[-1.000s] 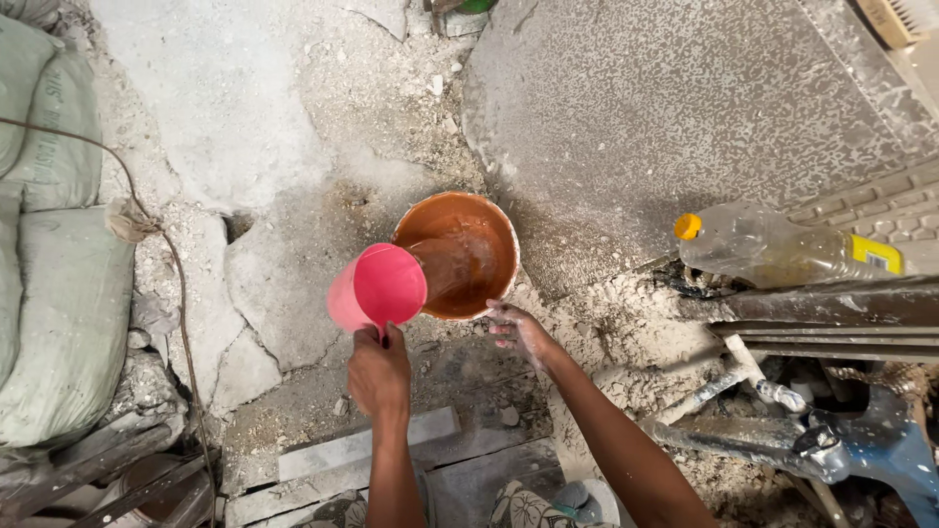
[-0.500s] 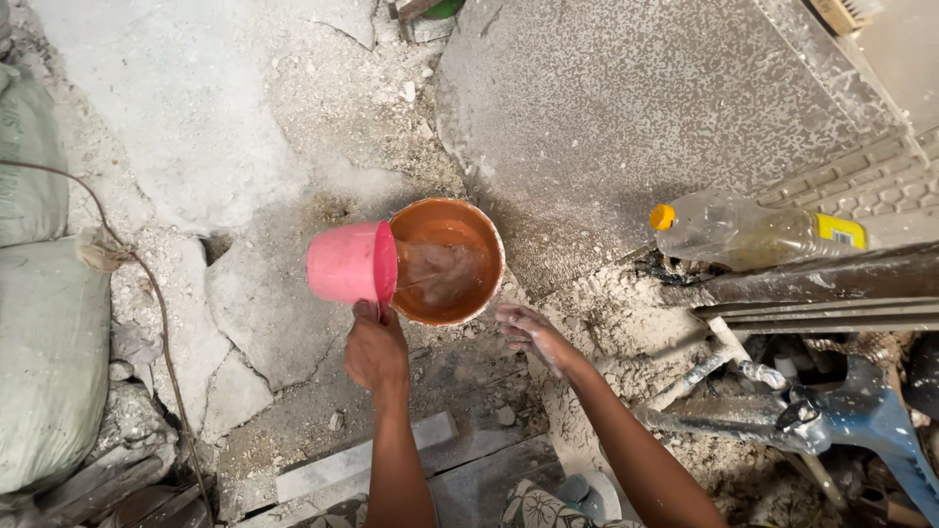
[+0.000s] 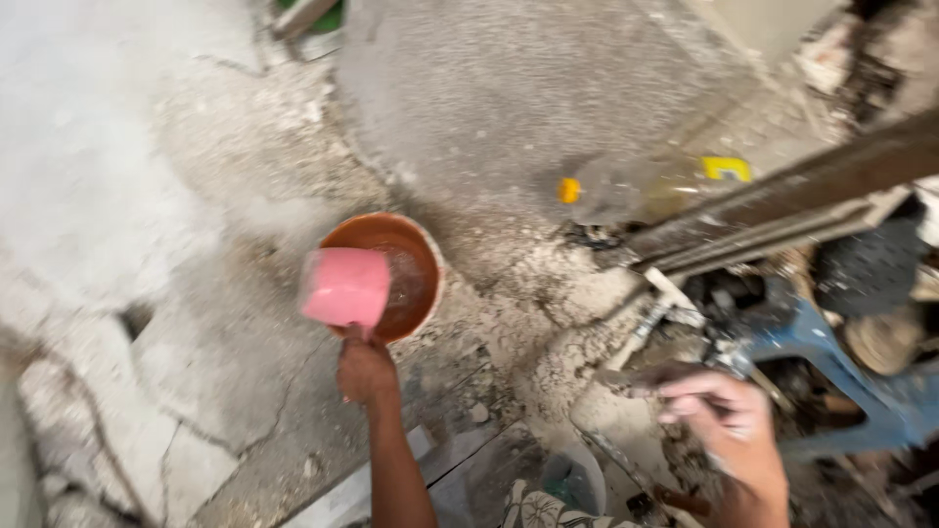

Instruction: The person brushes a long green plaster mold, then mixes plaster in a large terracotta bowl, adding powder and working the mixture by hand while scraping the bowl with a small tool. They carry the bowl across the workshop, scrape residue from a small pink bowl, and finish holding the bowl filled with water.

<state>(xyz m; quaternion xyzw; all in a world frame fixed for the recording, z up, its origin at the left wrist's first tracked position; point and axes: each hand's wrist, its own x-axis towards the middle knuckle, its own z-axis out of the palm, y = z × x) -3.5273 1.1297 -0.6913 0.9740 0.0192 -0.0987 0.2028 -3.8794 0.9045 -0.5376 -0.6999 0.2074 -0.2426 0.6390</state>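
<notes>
My left hand (image 3: 366, 370) grips the handle of a pink plastic cup (image 3: 344, 286) and holds it tipped on its side over an orange bowl (image 3: 427, 256) of muddy water on the cracked concrete floor. My right hand (image 3: 729, 425) is low at the right, dusted with grey, its fingers stretched towards a dark flat tool (image 3: 636, 376) lying in the rubble. Blur hides whether the fingers hold that tool.
A clear plastic bottle with a yellow cap (image 3: 646, 188) lies on the ground beside long rusty metal bars (image 3: 782, 200). A blue metal frame (image 3: 880, 396) and clutter fill the right side. A small grey container (image 3: 575, 479) sits near my knees.
The pink cup has tipped further over the bowl. My right hand left the bowl's side and swung right and down to the rubble by the blue frame. The view shifted.
</notes>
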